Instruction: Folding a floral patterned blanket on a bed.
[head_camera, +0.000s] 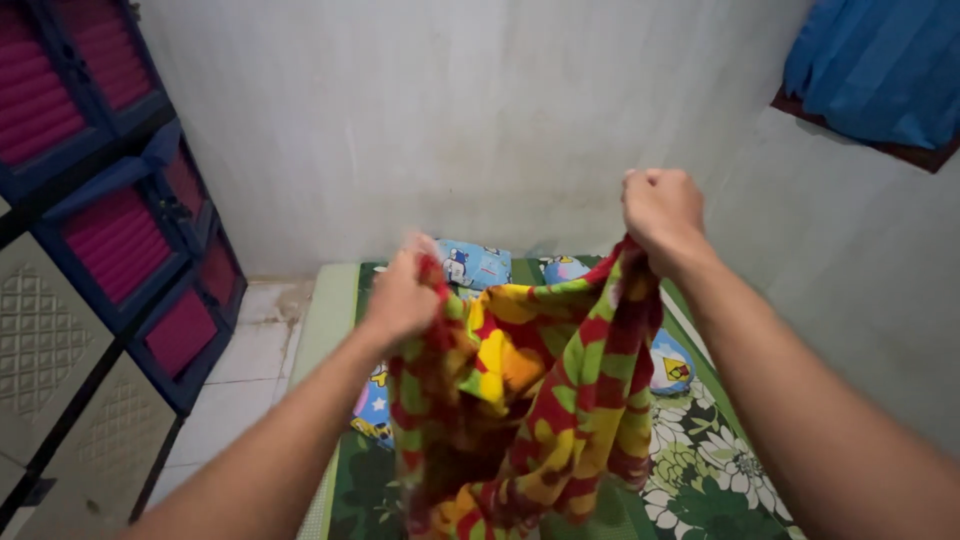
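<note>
A red, yellow and green patterned cloth (540, 400) hangs in front of me, bunched and drooping between my hands. My left hand (400, 295) grips its upper left edge, slightly blurred. My right hand (662, 212) is higher and pinches the upper right edge in a closed fist. The cloth hangs over a mattress (700, 470) covered with a green sheet with white flowers.
Blue patterned pillows (475, 264) lie at the mattress head against the white wall. Blue drawers with pink fronts (120, 240) and a beige cabinet (50, 340) stand at the left beside a tiled floor (250, 360). A blue curtain (880, 65) hangs at the upper right.
</note>
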